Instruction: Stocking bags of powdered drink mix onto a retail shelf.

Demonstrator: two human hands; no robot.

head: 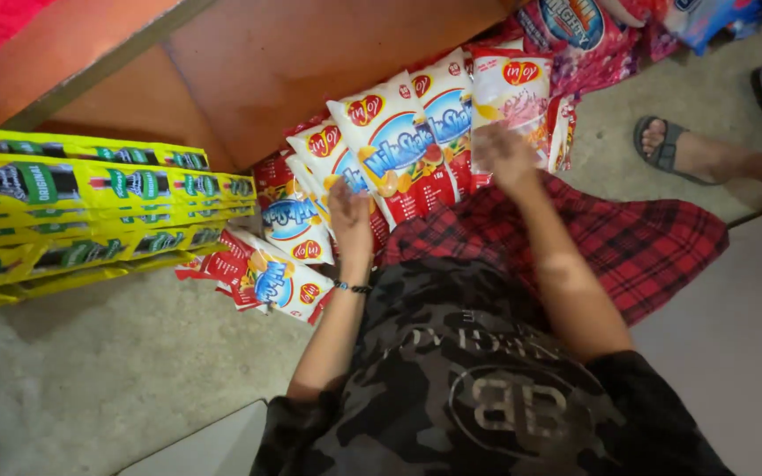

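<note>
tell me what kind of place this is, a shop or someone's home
Probably a small shop or its stockroom. Many identical red-and-white snack packets lie in a row on the floor where both hands work, bundled yellow packs are stacked beside them, and more packaged goods sit behind.

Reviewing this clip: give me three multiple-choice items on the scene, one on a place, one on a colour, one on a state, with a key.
1. Where do the yellow strips lie?
A. left of the snack bags
B. right of them
C. on the lap

2. What colour is the cloth over the lap?
A. plain blue
B. red and black check
C. white

3. What is the left hand doing?
A. resting on the snack bags
B. resting on the floor
C. gripping a sandal

Key: A, they lie at the picture's left; B, check pattern shows; A, fingers lie on a bag.
</note>
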